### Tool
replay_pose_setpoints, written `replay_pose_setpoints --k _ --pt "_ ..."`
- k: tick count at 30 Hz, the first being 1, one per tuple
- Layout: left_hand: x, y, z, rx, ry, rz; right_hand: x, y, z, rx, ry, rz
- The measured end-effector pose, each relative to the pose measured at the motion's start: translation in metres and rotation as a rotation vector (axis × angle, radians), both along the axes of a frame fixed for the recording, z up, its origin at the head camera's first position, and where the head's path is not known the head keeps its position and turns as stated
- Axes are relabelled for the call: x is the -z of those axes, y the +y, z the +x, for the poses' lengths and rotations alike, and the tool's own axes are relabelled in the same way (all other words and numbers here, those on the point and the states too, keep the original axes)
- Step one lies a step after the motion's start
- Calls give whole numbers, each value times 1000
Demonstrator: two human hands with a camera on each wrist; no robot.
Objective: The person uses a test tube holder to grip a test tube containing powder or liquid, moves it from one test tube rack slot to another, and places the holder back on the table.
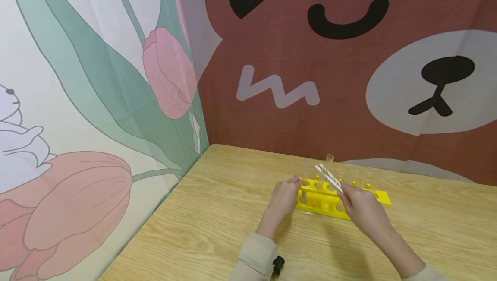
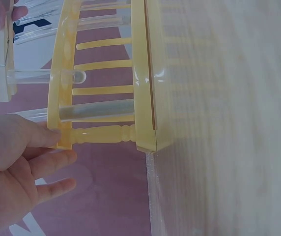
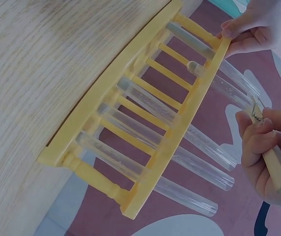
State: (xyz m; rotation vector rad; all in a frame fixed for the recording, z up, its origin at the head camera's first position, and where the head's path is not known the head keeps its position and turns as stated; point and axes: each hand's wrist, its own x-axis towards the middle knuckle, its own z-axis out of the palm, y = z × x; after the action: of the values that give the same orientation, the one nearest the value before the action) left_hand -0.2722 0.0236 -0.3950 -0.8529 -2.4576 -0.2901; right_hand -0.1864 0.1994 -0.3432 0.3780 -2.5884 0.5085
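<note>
A yellow test tube rack [image 1: 382, 197] stands on the table. My left hand [image 1: 285, 197] pinches the left end of its top plate between thumb and index finger; the other fingers stick out in the left wrist view. In my right hand [image 1: 366, 212] is a wooden test tube clamp [image 3: 280, 169] with a metal spring. The clamp's far end is at a clear test tube [image 3: 219, 83], whose rounded bottom pokes just through a hole in the top plate. Beside my left hand, another tube [image 2: 96, 109] reaches down to the base.
Several clear tubes [image 3: 194, 194] stand in the rack's right part. Yellow pegs [image 2: 103, 44] rise between the tubes. The wood-grain table [image 1: 202, 229] extends around the rack, and a printed cloth with a bear face [image 1: 272, 134] hangs close behind it.
</note>
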Motion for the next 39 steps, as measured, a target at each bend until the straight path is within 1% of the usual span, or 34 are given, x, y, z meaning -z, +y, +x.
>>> replay_pose_setpoints --k 10,18,23,33,39 --pt "0 0 1 0 -9 -3 0 0 0 11 -21 4" --pt "1 0 0 5 12 3 0 0 0 12 -19 9" --pt "1 0 0 4 14 3 0 0 0 14 -21 12" --pt "0 0 1 1 5 1 0 1 -1 5 -14 14" --pt "-1 0 1 -2 -21 11 1 1 -2 2 -16 16"
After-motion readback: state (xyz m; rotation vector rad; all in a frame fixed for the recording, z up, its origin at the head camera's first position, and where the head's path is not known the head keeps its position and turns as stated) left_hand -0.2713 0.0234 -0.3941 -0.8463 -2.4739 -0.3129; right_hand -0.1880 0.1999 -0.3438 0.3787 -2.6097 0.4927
